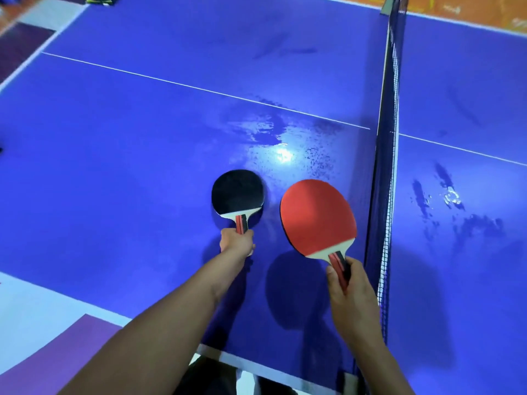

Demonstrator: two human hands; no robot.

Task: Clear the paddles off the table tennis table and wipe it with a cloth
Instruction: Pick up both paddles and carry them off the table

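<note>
The fingers of your left hand [236, 242] are clamped on the black paddle [236, 192], its blade toward 12 o'clock. At 4 o'clock from it, your right hand [352, 295] grips the red paddle [318, 215] above the blue surface [128, 166], with the net [385, 195] at 3 o'clock.

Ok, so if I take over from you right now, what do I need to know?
Left hand grips the black-faced paddle by its handle, low over the table.
Right hand grips the red-faced paddle, raised beside the net.
Done: both paddles are in hand.
Left: put them off the table, then wipe its streaky patches; no cloth in view.
</note>
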